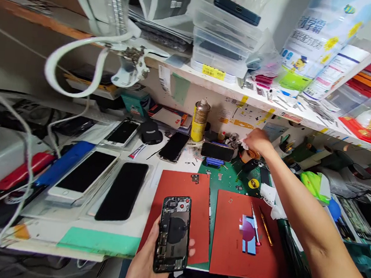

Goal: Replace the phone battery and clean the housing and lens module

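My left hand (145, 259) is wrapped round an opened smartphone (176, 232), its inner parts facing up, above the left red mat (197, 219). A small metal plate (194, 179) lies on that mat's far edge. Far across the bench, my right hand (258, 141) is closed among small bottles and a tape roll (251, 156). Something whitish shows at its fingertips, too small to name. On the right red mat (226, 258) lie a silver screwdriver (255, 224), a gold screwdriver (265, 226) and a blue-and-purple piece (247, 234).
A phone (217, 151) leans on a blue stand near a yellow spray can (199, 120). Several phones and screens, including a black screen (121, 192), lie on the left. A loaded shelf (236, 89) overhangs the bench. White cables (29, 159) hang at the left.
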`<action>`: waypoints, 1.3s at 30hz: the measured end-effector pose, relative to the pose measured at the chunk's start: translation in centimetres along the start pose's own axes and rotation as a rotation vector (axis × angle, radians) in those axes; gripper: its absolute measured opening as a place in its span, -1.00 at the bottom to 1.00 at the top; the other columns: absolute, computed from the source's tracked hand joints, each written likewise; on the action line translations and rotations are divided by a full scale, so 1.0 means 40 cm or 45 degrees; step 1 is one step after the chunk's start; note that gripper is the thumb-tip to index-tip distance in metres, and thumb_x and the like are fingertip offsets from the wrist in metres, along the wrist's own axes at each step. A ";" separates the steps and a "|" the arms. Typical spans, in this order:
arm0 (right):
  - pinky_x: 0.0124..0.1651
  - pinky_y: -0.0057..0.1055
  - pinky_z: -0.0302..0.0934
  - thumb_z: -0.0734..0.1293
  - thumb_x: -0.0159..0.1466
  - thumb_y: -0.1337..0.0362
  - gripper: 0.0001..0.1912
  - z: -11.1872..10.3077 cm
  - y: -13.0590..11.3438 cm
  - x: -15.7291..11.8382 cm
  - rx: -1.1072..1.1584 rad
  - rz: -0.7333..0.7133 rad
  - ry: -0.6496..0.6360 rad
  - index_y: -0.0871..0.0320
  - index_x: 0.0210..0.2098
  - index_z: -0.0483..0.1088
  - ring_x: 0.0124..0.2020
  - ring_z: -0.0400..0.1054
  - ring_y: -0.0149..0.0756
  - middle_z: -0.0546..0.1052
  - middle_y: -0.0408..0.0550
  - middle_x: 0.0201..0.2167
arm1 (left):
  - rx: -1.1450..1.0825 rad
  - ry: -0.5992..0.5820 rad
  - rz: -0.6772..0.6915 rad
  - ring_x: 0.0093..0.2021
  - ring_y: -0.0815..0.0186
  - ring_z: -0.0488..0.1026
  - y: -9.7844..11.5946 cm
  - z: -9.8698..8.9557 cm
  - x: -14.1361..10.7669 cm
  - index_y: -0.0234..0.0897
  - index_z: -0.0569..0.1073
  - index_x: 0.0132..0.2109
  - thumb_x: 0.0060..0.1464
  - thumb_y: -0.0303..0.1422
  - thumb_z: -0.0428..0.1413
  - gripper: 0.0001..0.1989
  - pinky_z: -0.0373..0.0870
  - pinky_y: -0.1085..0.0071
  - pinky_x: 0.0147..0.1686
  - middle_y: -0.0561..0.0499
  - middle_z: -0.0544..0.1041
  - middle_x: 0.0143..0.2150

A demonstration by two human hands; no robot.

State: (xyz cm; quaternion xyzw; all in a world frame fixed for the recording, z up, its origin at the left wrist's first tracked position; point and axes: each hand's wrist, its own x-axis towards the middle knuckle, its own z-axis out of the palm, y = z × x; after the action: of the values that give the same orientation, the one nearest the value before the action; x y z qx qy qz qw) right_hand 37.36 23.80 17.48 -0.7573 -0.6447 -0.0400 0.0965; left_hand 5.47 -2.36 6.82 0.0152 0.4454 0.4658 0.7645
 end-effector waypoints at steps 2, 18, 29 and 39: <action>0.00 -0.19 0.50 0.43 0.47 0.13 -0.75 -0.022 -0.006 -0.077 0.052 -0.017 -0.065 0.19 -0.02 0.54 -0.11 0.57 -0.23 0.63 -0.01 -0.07 | -0.080 -0.108 -0.020 -0.07 -0.05 0.71 0.000 -0.010 -0.003 -0.09 0.10 0.58 0.37 0.04 0.14 -0.20 0.64 0.01 -0.02 -0.24 0.67 0.16; -0.38 -0.31 0.41 0.31 0.49 0.34 -0.76 0.036 -0.258 -0.730 1.178 -0.203 0.258 -0.04 -0.10 0.64 -0.46 0.51 -0.26 0.62 -0.11 -0.38 | -0.034 -0.368 0.168 0.29 -0.06 0.52 -0.069 -0.054 -0.006 -0.02 0.59 0.24 0.30 -0.05 0.26 -0.56 0.32 -0.10 0.39 -0.09 0.64 0.21; -0.34 -0.33 0.37 0.28 0.51 0.35 -0.75 0.030 -0.274 -0.725 1.110 -0.162 0.285 0.05 -0.18 0.61 -0.43 0.52 -0.29 0.62 -0.09 -0.39 | -0.007 -0.297 0.264 0.37 0.05 0.47 -0.096 -0.134 0.007 0.10 0.50 0.36 0.30 -0.17 0.28 -0.49 0.20 0.07 0.48 -0.04 0.63 0.26; -0.41 -0.33 0.34 0.26 0.53 0.32 -0.72 0.032 -0.289 -0.722 1.083 -0.121 0.293 0.02 -0.20 0.60 -0.46 0.49 -0.26 0.58 -0.08 -0.43 | 0.144 -0.072 0.419 0.39 -0.05 0.45 -0.134 -0.176 0.030 0.07 0.59 0.25 0.07 -0.12 0.44 -0.41 0.31 0.02 0.42 -0.05 0.63 0.25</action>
State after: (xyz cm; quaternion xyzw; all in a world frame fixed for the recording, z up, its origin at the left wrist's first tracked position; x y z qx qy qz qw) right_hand 21.14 -2.20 11.97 -0.6102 -0.6230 0.1403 0.4688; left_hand 4.51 -7.29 -0.57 0.1440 0.4405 0.5583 0.6881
